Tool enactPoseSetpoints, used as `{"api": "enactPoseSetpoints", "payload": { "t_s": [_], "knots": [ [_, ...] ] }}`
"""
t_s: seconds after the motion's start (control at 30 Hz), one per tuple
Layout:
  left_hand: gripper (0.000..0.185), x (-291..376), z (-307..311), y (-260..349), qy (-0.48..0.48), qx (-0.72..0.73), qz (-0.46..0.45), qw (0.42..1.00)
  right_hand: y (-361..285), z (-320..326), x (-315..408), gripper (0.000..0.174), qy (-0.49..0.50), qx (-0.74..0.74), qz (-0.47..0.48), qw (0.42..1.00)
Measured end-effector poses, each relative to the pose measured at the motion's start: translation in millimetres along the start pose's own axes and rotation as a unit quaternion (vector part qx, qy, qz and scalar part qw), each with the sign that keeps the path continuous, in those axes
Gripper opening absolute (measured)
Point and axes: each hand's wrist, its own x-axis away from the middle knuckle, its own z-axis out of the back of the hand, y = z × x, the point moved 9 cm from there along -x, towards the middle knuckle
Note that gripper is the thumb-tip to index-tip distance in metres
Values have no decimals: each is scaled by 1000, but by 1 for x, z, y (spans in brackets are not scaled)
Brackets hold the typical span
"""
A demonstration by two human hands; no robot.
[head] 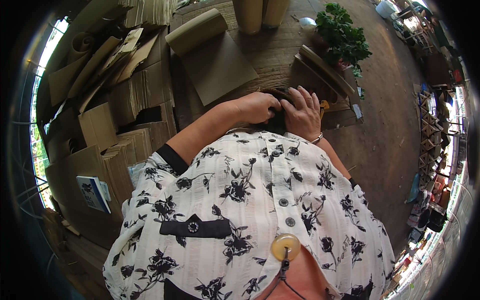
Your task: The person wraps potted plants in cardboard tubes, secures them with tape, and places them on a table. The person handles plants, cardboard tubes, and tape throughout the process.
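In front of my waist, both hands meet at a dark piece with a curved brown rim [279, 92], mostly hidden between them. My left hand [257, 108] has its fingers curled in at the left side of this piece; the fingertips are partly covered. My right hand [303, 112], with a bracelet on the wrist, lies over the other side, its fingers stretched forward and its thumb close to the left hand. What the right fingers touch underneath is hidden. Just right of that hand is a yellow looped handle [324, 106], perhaps of scissors.
A partly unrolled brown paper sheet [219, 71] lies ahead on the wooden table [262, 52]. Upright rolls [248, 15] stand behind it. Cardboard stacks [127, 146] and a book [93, 194] are at left. A folded cardboard piece [326, 71] and potted plant [343, 35] stand at right.
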Motion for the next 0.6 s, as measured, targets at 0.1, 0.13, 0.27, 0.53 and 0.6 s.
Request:
{"api": "enactPoseSetpoints", "payload": {
  "t_s": [0.1, 0.13, 0.27, 0.53, 0.6],
  "knots": [
    [28, -1, -1, -2, -8, -6, 16, 1000, 1, -1, -9, 25, -41, -11, -3, 999],
    [26, -1, 0, 1, -3, -26, 6, 1000, 1, -2, -11, 25, -56, -14, -3, 998],
    [21, 8, 20, 14, 68, -38, -17, 997, 5, -8, -19, 24, -118, 4, 1, 993],
    [26, 59, 73, -30, 322, 23, 15, 946, 20, -31, -18, 25, -216, 0, -44, 975],
    [31, 66, 60, -40, 324, 5, 33, 946, 23, -29, -18, 25, -198, -23, -41, 979]
  ]
}}
